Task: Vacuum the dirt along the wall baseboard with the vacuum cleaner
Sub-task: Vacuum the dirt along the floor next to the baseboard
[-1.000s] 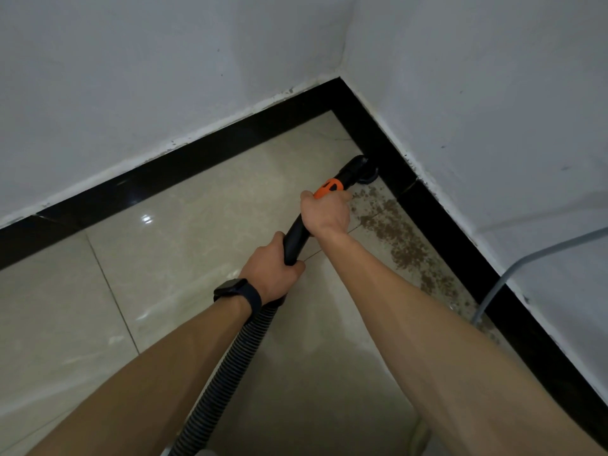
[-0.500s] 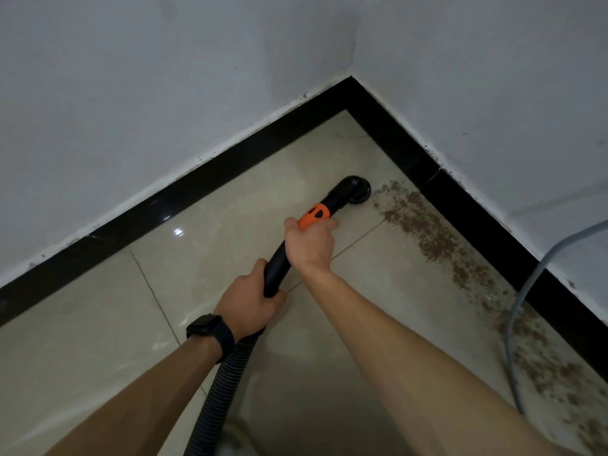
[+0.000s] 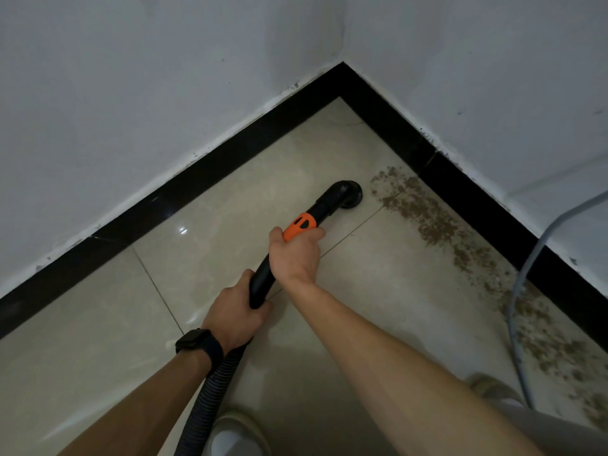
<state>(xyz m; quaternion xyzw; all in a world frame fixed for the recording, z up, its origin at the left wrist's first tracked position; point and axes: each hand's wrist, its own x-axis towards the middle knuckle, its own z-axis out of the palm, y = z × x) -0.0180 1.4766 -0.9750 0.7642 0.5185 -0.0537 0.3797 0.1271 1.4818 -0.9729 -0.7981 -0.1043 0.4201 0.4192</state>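
The vacuum cleaner shows only as its working end: a stiff black wand [image 3: 260, 284] with an orange collar [image 3: 301, 227], ending in a round nozzle [image 3: 349, 194] that sits on the floor [image 3: 230, 238] near its far corner, just beside the upper end of the dirt [image 3: 427, 222] but not on it. The right hand [image 3: 296, 255] grasps the wand just below the collar, and the left hand [image 3: 235, 315], wearing a dark watch [image 3: 194, 340], is wrapped round it lower down, where the ribbed hose [image 3: 217, 386] begins. The wand looks light and rigid, so the front hand can likely steer; the hose is soft and will probably drag, so the rear hold seems the right place to take its pull. The glossy tiles should let the nozzle slide easily. The brown crumbs lie in a band along the floor's right edge, against the black baseboard [image 3: 477, 209], under plain white walls [image 3: 131, 93]. A grey cable [image 3: 521, 291] hangs down the wall and crosses the dirt, and could get caught. Two pale shoes [image 3: 240, 432] show at the near edge
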